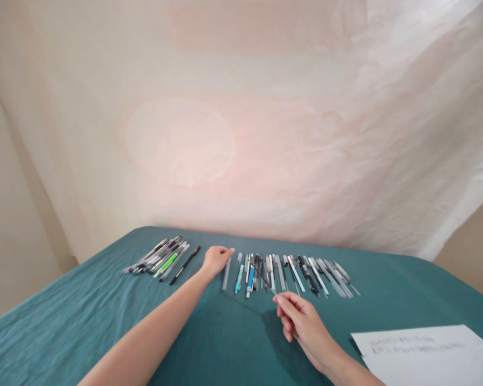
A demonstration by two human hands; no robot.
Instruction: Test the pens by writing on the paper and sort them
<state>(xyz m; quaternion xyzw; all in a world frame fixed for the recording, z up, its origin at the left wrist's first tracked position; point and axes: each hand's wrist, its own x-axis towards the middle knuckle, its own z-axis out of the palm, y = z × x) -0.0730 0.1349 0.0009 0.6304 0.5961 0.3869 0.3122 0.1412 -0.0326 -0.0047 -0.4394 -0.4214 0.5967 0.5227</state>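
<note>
One thin stick [262, 276] in right hand [301, 321] — left hand [216, 260] beside clear pen [226, 274].

Plain teal cloth covers my tabletop [64, 321]. I hold a thin black ink refill [261, 274]. The right row of plastic pens [306, 271] is clear, grey and black, with one blue-barrelled pen [250, 279] and one teal pen [238, 280]. Far left lie a bright green pen [166, 264] and a slim black pen [185, 265]. The white paper sheet [422, 351] has grey print, and the cream backdrop sheet [241, 134] has faint pink patches.

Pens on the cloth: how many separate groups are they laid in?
2. One bunch lies at the far left, left of the left hand; a longer row runs rightward from that hand, beyond the right hand. No others visible.
</note>
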